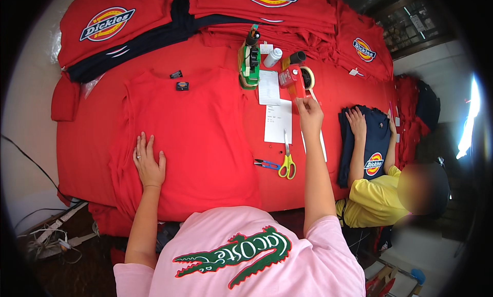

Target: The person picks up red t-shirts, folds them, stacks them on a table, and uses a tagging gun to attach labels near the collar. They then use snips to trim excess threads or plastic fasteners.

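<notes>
A red T-shirt (200, 137) with a dark neck label lies spread face down or up, I cannot tell which, on the red-covered table. My left hand (148, 163) rests flat on its left side, fingers stretched and a ring on one. Farther right, my right hand (309, 116) reaches forward with fingertips pinched together at the near end of a red tape dispenser (290, 80). What lies between those fingertips is too small to make out. A roll of pale tape (308, 78) sits beside the dispenser. Yellow-green scissors (287, 166) and blue thread snips (267, 164) lie nearer me.
Folded red shirts (272, 12) with printed badges are stacked along the back. A green tape dispenser (249, 66), a white bottle (273, 56) and written papers (278, 123) stand or lie mid-table. At right, a co-worker in a yellow shirt (372, 197) handles a folded navy shirt (377, 137).
</notes>
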Available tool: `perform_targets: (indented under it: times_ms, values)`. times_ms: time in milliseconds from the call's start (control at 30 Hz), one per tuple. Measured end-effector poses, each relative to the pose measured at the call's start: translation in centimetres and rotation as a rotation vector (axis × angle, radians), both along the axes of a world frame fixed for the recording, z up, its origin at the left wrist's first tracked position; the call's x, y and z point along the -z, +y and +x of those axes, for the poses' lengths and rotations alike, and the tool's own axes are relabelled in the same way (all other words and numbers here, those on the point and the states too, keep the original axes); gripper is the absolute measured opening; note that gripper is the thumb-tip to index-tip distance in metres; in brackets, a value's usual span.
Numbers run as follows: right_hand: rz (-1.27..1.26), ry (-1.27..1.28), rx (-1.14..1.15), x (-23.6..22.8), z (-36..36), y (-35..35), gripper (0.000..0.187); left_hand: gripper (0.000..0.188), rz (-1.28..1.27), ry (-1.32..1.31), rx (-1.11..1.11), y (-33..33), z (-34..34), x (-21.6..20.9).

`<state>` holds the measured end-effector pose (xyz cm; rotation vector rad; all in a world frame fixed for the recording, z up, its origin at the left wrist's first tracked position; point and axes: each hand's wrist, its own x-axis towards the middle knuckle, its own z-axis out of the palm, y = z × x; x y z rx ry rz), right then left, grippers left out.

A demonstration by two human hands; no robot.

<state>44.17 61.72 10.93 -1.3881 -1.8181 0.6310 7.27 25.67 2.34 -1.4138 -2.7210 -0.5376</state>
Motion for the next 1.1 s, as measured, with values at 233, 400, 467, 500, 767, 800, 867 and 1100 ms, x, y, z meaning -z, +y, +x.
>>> perform_targets:
  times_ms: [233,400,467,500,767,800,867,1100]
  values:
    - [0.097,0.011,-0.229,-3.0,-11.0,7.6,0.022,0.063,0.014,-0.045,-0.001,0.4,0.1,-0.5]
    - [0.081,-0.065,-0.167,-4.4,-18.3,10.1,0.033,0.063,0.028,-0.043,0.003,0.0,-0.1,-0.3]
    - [0.064,-0.137,-0.149,-4.2,-19.3,11.0,0.035,0.063,0.028,-0.059,-0.002,0.0,-0.1,-0.3]
    - [0.069,-0.178,-0.133,-3.8,-19.7,11.5,0.034,0.063,0.028,-0.068,-0.003,0.0,0.0,-0.3]
    - [0.096,-0.232,-0.143,-3.7,-19.5,12.5,0.019,0.065,0.039,-0.079,-0.011,-0.1,-0.2,-0.2]
    - [0.132,-0.242,-0.147,-3.4,-19.1,12.9,0.019,0.065,0.043,-0.076,-0.007,0.0,-0.2,-0.1]
    - [0.203,-0.258,-0.158,-2.7,-18.4,13.6,0.019,0.065,0.04,-0.077,-0.005,0.0,-0.3,-0.1]
    - [0.069,-0.181,-0.175,-2.6,-17.7,13.3,0.027,0.064,0.023,-0.072,-0.007,0.0,-0.2,-0.3]
